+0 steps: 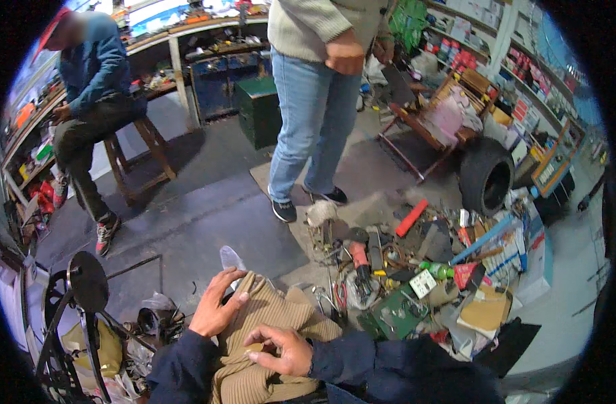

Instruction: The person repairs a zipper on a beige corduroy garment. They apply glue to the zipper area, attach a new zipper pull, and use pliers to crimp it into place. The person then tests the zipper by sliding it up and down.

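Observation:
A tan ribbed knit cloth (pixel 257 323) lies bunched in front of me, over my lap. My left hand (pixel 217 306) grips its upper left edge, with the thumb resting on the ribs. Just beyond those fingertips a pale, see-through piece (pixel 231 258) sticks out; whether the hand touches it I cannot tell. My right hand (pixel 286 351) is lower on the cloth, thumb and forefinger closed on a small flat yellowish piece (pixel 255 349). Part of that piece is hidden by the fingers.
Right of the cloth are pliers (pixel 340 295), a red-and-black power tool (pixel 360 259), a green board (pixel 392 313) and a white socket block (pixel 422 283). A tyre (pixel 487 176) stands farther back. One person (pixel 315 101) stands ahead; another (pixel 96 87) sits on a stool (pixel 143 158). A black metal frame (pixel 86 283) rises at left.

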A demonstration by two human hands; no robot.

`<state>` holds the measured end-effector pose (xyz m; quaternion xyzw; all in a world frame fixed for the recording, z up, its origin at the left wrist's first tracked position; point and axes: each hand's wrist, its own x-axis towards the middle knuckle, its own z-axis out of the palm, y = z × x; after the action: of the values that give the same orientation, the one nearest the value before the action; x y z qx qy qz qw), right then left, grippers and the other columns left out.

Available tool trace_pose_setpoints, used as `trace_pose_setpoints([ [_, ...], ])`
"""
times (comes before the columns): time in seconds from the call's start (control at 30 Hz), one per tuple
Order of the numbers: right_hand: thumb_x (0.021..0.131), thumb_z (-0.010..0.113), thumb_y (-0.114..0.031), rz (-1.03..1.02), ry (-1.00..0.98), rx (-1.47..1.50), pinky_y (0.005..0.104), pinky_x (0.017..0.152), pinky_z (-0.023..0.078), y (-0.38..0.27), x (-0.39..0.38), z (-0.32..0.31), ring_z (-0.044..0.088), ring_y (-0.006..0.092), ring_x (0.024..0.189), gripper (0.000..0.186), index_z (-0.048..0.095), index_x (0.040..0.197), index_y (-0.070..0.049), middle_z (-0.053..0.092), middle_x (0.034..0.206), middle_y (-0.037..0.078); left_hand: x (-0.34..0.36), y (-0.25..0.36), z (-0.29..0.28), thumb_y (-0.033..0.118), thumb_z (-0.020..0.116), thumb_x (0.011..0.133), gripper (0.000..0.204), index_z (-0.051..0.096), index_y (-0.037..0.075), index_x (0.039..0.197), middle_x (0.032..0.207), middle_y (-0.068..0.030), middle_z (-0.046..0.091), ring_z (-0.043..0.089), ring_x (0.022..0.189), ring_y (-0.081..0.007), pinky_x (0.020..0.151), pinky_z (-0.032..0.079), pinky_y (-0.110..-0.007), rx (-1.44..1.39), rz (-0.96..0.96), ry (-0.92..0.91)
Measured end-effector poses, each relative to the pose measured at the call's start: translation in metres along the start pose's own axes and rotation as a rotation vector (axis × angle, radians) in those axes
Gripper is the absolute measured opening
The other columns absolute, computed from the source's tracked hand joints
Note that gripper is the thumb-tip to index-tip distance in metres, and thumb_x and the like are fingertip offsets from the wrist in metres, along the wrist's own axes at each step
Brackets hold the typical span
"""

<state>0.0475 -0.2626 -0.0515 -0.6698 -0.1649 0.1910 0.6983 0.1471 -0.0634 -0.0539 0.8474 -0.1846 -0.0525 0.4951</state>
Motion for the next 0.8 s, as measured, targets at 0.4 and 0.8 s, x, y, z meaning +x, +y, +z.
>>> trace_pose_setpoints([
  [0.4,0.091,0.063,-0.010,-0.181,0.052,-0.030,0.0366,0.082,0.052,-0.015,0.003,-0.002,0.067,0.0277,0.089,0.023,0.060,0.111,0.001,0.065,0.095,0.015,-0.018,0.016,0.012,0.029,0.069,0.090,0.032,0.054,0.005,0.105,0.098,-0.0004,0.057,0.054,0.092,-0.0111,0.085,0.044,-0.028,-0.783,-0.138,0.043],
  [0.8,0.098,0.057,-0.012,-0.137,0.174,0.014,0.0285,0.078,0.050,-0.010,-0.001,-0.005,0.060,0.0102,0.084,0.025,0.062,0.121,-0.003,0.066,0.095,0.006,-0.060,0.036,0.024,0.023,0.053,0.103,0.036,0.065,-0.004,0.121,0.110,-0.0066,0.069,0.062,0.101,-0.0132,0.088,0.047,-0.027,-0.681,-0.142,0.360],
])
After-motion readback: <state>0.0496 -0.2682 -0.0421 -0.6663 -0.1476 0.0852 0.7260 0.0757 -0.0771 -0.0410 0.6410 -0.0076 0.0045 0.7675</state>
